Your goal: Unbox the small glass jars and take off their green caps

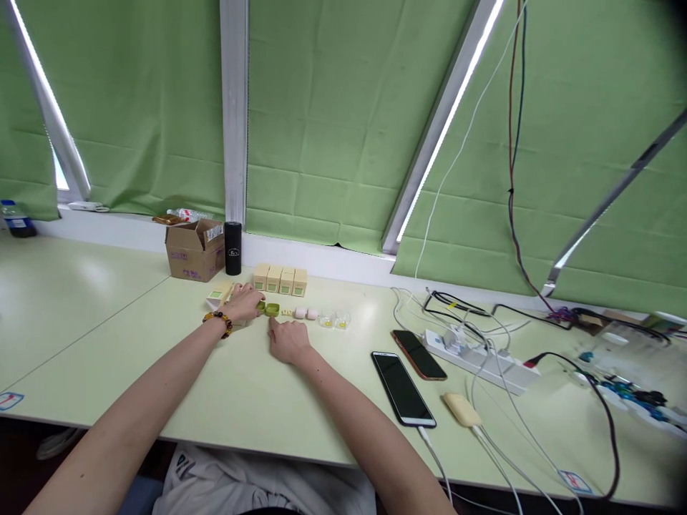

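Left hand (242, 304): fingers curled, tips at green caps (272, 310); real pinch or mere touch, cannot tell. Right hand (288, 341): flat on table (107, 336), fingers loosely together, holding nothing; caps just beyond forefinger tip. Caps likely light, rigid, smooth plastic: pinch across rim.

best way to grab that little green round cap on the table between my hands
Pinch the green cap across its rim with two fingertips, straight down from above. It lies low and flat on the table, so only its round edge offers a hold. The left hand crowds its left side; the right hand rests just in front, so its fingertips seem best placed.
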A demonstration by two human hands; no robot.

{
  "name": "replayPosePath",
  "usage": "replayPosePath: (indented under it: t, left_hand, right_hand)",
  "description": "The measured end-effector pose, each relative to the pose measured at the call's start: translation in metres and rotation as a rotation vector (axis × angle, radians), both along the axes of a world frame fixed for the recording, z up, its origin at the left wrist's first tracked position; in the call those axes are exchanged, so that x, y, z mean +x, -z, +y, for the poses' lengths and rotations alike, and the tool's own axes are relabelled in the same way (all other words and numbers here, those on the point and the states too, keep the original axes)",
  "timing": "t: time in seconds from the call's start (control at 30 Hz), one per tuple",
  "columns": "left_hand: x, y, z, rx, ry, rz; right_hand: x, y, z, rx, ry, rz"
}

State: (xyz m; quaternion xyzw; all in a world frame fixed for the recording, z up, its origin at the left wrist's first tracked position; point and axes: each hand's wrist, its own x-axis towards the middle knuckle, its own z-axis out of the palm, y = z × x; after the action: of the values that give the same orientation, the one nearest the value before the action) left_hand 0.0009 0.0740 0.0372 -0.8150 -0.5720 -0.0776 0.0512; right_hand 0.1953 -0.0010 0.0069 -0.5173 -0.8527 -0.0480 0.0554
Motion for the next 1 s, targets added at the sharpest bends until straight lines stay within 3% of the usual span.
replayPosePath:
  t: [0.27, 0.6, 0.7, 0.83, 0.9, 1.0]
  left_hand:
    - [0.002, -0.007, -0.025, 0.134, 0.019, -0.09]
    - [0.017, -0.006, -0.074, 0.309, 0.23, -0.139]
    - [0.015, -0.001, -0.082, 0.305, 0.24, -0.189]
    - [0.018, 0.005, -0.083, 0.23, 0.244, -0.221]
    - [0.023, 0.006, -0.082, 0.203, 0.256, -0.229]
    - [0.031, 0.003, -0.085, 0.2, 0.275, -0.224]
  right_hand:
    - [0.007, 0.002, -0.003, 0.01, -0.01, 0.049]
    - [0.014, 0.001, -0.002, 0.062, 0.012, 0.1]
    - [0.036, -0.015, 0.006, 0.095, 0.069, 0.114]
    - [0.083, -0.038, 0.009, 0.205, 0.269, 0.143]
    - [0.103, -0.038, 0.002, 0.243, 0.341, 0.121]
    - [0.118, -0.021, -0.015, 0.217, 0.345, 0.054]
